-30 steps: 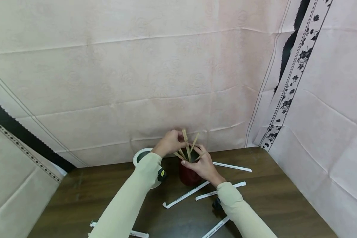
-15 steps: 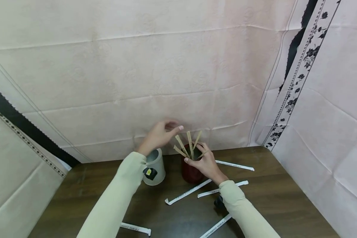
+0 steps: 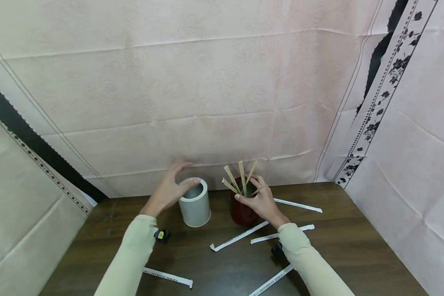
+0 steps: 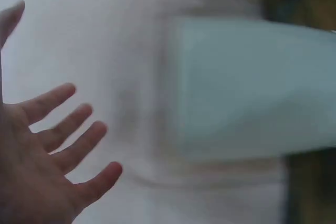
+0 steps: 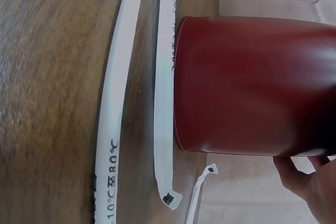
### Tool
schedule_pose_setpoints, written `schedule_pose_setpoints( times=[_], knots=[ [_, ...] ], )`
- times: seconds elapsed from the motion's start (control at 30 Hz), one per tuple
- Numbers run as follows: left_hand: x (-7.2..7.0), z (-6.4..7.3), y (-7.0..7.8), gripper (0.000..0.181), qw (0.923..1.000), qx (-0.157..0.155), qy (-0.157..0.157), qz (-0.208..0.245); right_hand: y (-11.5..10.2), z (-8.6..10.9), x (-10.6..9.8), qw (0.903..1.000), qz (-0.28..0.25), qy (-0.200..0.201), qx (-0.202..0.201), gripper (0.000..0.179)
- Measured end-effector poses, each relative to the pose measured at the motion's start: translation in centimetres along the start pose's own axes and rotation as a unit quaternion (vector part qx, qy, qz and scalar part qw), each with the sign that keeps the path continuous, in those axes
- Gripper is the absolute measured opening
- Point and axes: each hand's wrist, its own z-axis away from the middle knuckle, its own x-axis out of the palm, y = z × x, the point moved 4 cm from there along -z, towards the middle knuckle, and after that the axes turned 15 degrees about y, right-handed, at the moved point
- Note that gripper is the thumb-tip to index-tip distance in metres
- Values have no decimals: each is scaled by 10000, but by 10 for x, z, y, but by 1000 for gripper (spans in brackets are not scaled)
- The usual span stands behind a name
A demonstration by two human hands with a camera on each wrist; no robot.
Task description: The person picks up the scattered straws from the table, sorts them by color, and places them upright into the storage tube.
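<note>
A dark red cylindrical cup (image 3: 243,211) stands upright on the table, with several flat tan sticks (image 3: 241,174) leaning out of its mouth. My right hand (image 3: 260,201) grips this cup near its rim, thumb on the near side and fingers across the back. In the right wrist view the fingers (image 5: 299,179) show beside the red wall. To the left stands a pale grey-white cup (image 3: 195,209) with a thick white rim. My left hand (image 3: 168,191) hovers beside that cup's rim with fingers spread, holding nothing. The left wrist view shows the spread hand (image 4: 47,156) apart from the blurred pale cup (image 4: 257,93).
Slim white paper-wrapped strips with print lie about the table: one strip (image 3: 240,236) before the red cup, another strip (image 3: 297,205) to its right, and one strip (image 3: 168,277) at front left. A pale cloth (image 3: 207,90) hangs behind the table's back edge.
My left hand has drawn back from the tan sticks and moved left to the pale cup, its fingers spreading. The right hand has stayed on the red cup. The view has shifted slightly.
</note>
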Motion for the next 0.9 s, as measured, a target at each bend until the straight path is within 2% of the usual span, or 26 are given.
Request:
schedule_pose_setpoints(
  times=[0.1, 0.13, 0.23, 0.4, 0.6, 0.8, 0.9],
  knots=[
    [23, 4, -29, 88, 9999, -112, -6, -123, 1, -1, -2, 10000, -27, 21, 20, 72],
    [30, 4, -35, 89, 9997, -60, 18, -221, 2, -1, -2, 10000, -44, 36, 22, 72],
    [43, 8, -46, 89, 9983, 129, 51, -562, 1, -1, 1, 10000, -70, 56, 6, 71],
    [51, 16, -47, 87, 9944, 348, 193, -980, 1, -1, 0, 10000, 5, 37, 8, 72],
    [54, 25, -45, 79, 9947, 347, 506, -827, -1, -4, -3, 9998, -72, 161, 6, 71],
    [55, 33, -48, 77, 9929, 245, 590, -1003, 2, -4, 2, 10000, 33, -44, 69, 73],
    [57, 35, -49, 74, 9924, 252, 626, -1033, 5, -5, 2, 9999, 70, -22, 131, 73]
  ],
)
